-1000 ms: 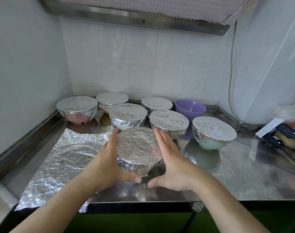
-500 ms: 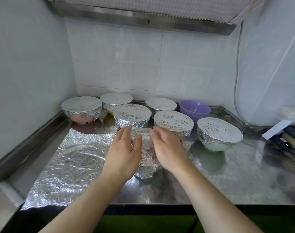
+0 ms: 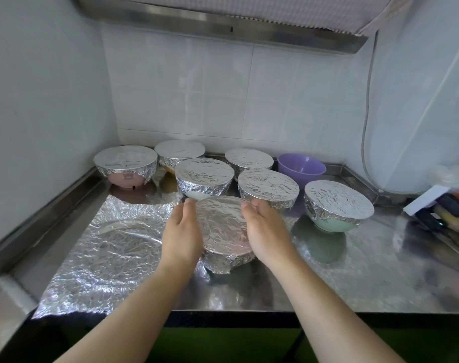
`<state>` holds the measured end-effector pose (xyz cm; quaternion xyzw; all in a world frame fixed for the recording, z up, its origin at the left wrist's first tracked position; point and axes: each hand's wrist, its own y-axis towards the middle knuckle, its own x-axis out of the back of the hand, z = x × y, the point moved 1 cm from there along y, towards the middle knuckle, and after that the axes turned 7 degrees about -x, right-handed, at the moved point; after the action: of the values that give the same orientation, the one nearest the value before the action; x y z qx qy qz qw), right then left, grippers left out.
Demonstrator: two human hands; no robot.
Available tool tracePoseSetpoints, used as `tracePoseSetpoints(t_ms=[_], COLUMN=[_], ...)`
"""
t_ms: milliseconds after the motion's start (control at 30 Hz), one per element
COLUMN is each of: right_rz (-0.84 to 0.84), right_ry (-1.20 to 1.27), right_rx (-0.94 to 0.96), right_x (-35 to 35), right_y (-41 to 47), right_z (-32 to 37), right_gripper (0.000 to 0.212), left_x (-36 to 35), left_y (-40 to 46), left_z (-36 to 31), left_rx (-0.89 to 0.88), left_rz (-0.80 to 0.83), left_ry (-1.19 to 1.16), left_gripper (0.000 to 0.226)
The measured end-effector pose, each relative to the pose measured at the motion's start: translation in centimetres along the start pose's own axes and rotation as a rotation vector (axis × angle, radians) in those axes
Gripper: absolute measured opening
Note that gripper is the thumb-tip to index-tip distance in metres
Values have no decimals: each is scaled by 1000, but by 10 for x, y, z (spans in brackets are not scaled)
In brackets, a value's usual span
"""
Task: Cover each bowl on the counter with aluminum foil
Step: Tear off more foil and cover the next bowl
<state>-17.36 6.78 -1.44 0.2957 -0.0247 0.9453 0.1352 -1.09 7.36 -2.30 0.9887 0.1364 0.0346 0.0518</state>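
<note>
Aluminium foil, a large crinkled sheet, is spread flat on the left of the steel counter, as it was a second ago. Just right of it, near the front edge, the foil-wrapped round bowl is held between both palms. The left hand and the right hand are laid along its sides with fingers straight and together; half a second ago they were cupped over its top, and before that the thumbs met beneath its front. Six foil-covered bowls are grouped behind, the mint-green one at the right. The uncovered purple plastic bowl is seen at the back, unchanged.
</note>
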Motion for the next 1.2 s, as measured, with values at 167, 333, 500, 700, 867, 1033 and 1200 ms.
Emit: tracePoseSetpoints(t_ms=[167,333,500,700,867,1033,1200], right_rz=[-42,169,78,-103,51,25,-10], right_ry=[-108,-243,-237,-220,-9,459,911], right_rx=[34,161,118,28,-1,-223,-363], right_x=[16,10,4,23,16,-5,-12], right_y=[2,2,1,-9,-3,4,-4], right_z=[13,28,14,14,28,2,-2], right_gripper=[44,55,45,43,40,25,25], left_x=[12,-3,7,27,6,-4,-8], left_y=[-7,-30,-17,-5,-14,-24,-27], left_z=[-3,-2,1,-10,-12,-2,1], left_rx=[-147,-287,-333,-268,-180,-122,-33], left_rz=[10,126,145,91,113,-42,-120], left_ry=[130,323,380,340,308,105,-123], left_gripper=[41,72,65,18,59,45,35])
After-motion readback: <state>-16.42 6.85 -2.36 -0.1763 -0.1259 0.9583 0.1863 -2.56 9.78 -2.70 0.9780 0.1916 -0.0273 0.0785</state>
